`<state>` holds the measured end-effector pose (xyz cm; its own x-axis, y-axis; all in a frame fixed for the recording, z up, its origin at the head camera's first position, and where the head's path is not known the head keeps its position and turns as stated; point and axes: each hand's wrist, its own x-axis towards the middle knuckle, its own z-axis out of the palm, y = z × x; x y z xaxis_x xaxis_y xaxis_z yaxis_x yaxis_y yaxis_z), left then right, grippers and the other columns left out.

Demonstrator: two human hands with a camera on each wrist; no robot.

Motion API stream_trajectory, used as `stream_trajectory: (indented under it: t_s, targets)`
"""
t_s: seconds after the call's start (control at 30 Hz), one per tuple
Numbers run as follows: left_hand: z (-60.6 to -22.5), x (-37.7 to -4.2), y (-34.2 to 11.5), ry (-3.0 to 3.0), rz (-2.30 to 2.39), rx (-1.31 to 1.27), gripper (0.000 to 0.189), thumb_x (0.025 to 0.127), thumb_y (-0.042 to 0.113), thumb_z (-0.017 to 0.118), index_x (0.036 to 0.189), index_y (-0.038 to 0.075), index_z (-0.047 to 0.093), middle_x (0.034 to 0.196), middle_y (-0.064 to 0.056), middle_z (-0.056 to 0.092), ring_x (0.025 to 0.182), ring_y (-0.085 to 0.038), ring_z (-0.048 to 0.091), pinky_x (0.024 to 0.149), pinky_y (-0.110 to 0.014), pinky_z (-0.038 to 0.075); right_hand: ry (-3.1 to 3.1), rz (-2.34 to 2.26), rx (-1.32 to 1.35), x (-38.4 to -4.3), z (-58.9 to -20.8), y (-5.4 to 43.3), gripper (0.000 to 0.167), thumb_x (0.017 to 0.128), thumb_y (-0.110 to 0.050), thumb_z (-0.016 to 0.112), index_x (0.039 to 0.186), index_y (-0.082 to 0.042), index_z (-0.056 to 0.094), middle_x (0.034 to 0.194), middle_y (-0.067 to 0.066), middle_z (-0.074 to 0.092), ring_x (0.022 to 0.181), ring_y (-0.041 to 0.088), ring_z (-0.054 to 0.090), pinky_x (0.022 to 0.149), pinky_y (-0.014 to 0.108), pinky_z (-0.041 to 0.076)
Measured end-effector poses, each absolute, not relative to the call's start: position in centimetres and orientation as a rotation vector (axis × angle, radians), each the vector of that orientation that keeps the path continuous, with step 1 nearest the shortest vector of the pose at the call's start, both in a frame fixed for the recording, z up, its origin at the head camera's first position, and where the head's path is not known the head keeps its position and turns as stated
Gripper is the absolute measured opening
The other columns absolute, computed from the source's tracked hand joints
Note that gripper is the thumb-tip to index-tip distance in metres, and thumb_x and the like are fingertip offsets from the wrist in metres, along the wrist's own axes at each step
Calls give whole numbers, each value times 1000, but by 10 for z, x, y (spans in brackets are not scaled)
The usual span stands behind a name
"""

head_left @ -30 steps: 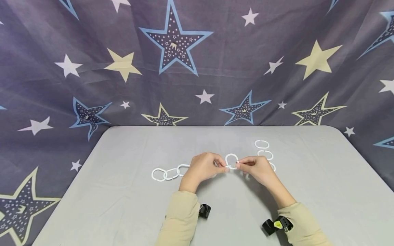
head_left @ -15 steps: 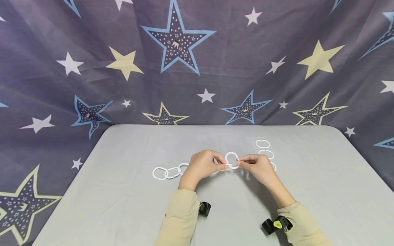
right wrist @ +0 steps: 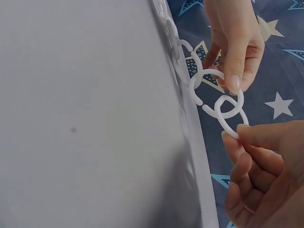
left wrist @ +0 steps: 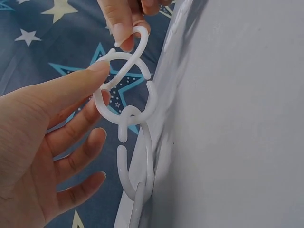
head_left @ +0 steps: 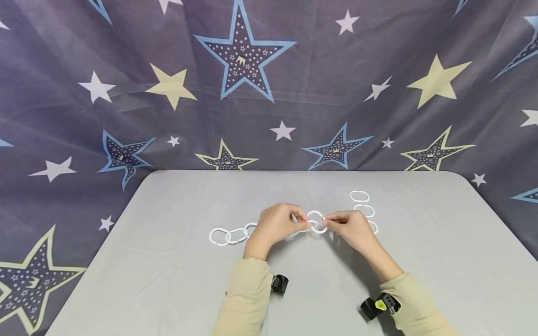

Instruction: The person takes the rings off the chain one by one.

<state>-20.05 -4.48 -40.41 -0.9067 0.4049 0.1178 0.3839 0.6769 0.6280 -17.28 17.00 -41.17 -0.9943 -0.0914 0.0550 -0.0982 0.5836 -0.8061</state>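
In the head view my left hand [head_left: 277, 227] pinches the end link of a white plastic chain [head_left: 218, 228] between thumb and fingertips. That end link [left wrist: 152, 99] is an open ring with a small gap, seen in the left wrist view. Another white link [right wrist: 225, 124] hooks through it in the right wrist view; thumb and fingertips of my right hand [head_left: 350, 228] pinch its far side. Both links are held above the table. More of the chain hangs from the end link, and my left hand covers its middle in the head view.
Several loose white links lie in a column beyond my right hand, the farthest link [head_left: 359, 191] near the back. They rest on a grey-covered table [head_left: 168, 280]. A dark star-patterned cloth [head_left: 302, 70] hangs behind its rear edge.
The link in my right hand has turned and shifted slightly, and the end link now shows farther inside its loop. Both hands have barely moved and keep their pinches.
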Motion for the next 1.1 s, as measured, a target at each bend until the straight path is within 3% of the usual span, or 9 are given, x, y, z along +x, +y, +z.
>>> stream_trajectory:
  t_s: [0.57, 1.1]
  targets:
    - [-407, -202, -47, 2876, 1095, 632, 6, 82, 36, 81, 85, 33, 77, 76, 24, 62, 66, -3, 54, 66, -28, 41, -2874, 1475, 259, -175, -415, 167, 17, 90, -9, 69, 97, 5, 74, 71, 6, 68, 58, 13, 55, 52, 25, 46]
    - [-409, -203, -48, 2869, 1133, 604, 7, 83, 37, 80, 87, 32, 78, 77, 24, 63, 66, -4, 54, 66, -29, 41, -2894, 1505, 308, -171, -421, 162, 15, 91, -7, 69, 96, 6, 74, 70, 4, 66, 58, 13, 54, 53, 25, 46]
